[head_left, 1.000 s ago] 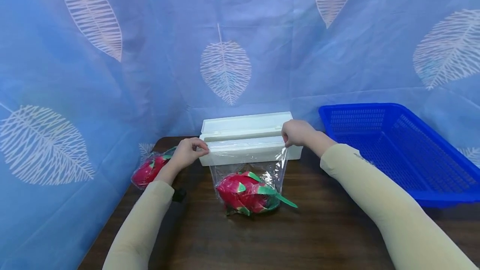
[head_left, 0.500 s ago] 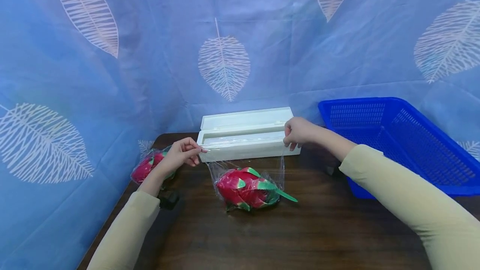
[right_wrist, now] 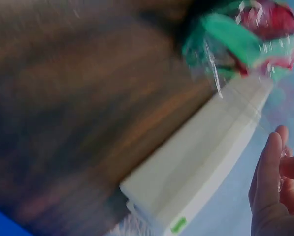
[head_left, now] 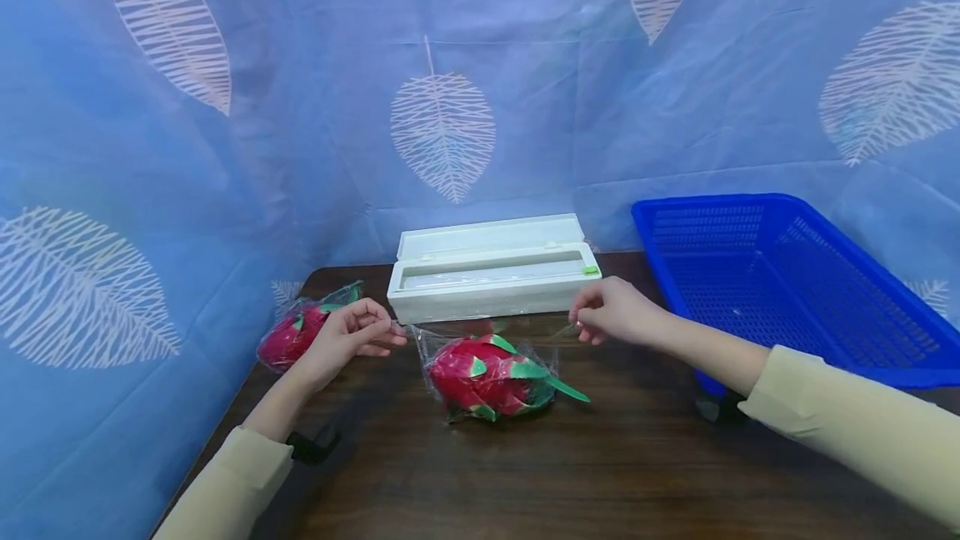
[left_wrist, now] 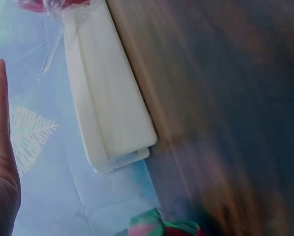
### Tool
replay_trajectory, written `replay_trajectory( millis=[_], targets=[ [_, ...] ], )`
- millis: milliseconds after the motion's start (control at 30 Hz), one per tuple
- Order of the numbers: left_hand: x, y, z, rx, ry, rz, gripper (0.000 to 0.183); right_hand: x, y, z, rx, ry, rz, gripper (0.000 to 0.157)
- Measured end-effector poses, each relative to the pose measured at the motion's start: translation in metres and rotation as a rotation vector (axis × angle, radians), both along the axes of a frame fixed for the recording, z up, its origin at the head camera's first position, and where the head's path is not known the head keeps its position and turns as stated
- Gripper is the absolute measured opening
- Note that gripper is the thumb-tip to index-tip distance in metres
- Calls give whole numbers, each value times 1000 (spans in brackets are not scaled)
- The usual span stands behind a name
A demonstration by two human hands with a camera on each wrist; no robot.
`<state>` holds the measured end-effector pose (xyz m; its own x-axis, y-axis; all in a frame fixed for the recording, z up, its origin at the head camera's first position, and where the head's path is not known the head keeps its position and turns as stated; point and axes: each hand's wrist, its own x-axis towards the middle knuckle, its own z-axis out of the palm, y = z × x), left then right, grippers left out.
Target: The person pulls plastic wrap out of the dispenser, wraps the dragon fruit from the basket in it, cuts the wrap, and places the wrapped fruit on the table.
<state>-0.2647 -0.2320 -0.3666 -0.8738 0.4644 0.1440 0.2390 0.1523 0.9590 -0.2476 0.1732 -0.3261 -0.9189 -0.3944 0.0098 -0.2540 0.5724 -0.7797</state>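
A red and green dragon fruit [head_left: 487,377], its leaf tips green, lies on the table with clear cling film [head_left: 426,347] round it. At the film's left edge, my left hand [head_left: 341,344] pinches a corner between thumb and fingers. My right hand [head_left: 617,311] pinches the opposite corner; in the right wrist view, crumpled film shows between its thumb and fingers. Both hands are spread apart on either side of the fruit's far edge. Just behind stands a long white cling film dispenser [head_left: 480,302], lid raised, with a green tab [head_left: 591,271] at its right end.
A second wrapped dragon fruit [head_left: 288,340] lies at the table's left edge, behind my left forearm. On the right stands a blue plastic basket [head_left: 678,290], close to my right arm. A blue leaf-patterned curtain [head_left: 525,132] hangs behind the dark wooden table [head_left: 525,482].
Both hands have come down and nearer from over the dispenser, drawing the film's edge towards the fruit. The film that stretched up to the dispenser has come away from it.
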Motion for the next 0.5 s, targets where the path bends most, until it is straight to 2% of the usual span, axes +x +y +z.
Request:
replay_trajectory(
  millis=[100,300,367,500],
  targets=[
    [7,-5,-2,-27,38,-46,14,13,0,-12,7,14,27,14],
    [15,-13,-9,-137,113,-181,9,31,-5,-37,117,55,134,15],
    [15,-13,-13,-195,119,-194,9,32,-7,-44,125,60,157,17],
    [13,-10,-20,-319,119,-179,10,30,-9,-48,146,73,190,18]
  ],
)
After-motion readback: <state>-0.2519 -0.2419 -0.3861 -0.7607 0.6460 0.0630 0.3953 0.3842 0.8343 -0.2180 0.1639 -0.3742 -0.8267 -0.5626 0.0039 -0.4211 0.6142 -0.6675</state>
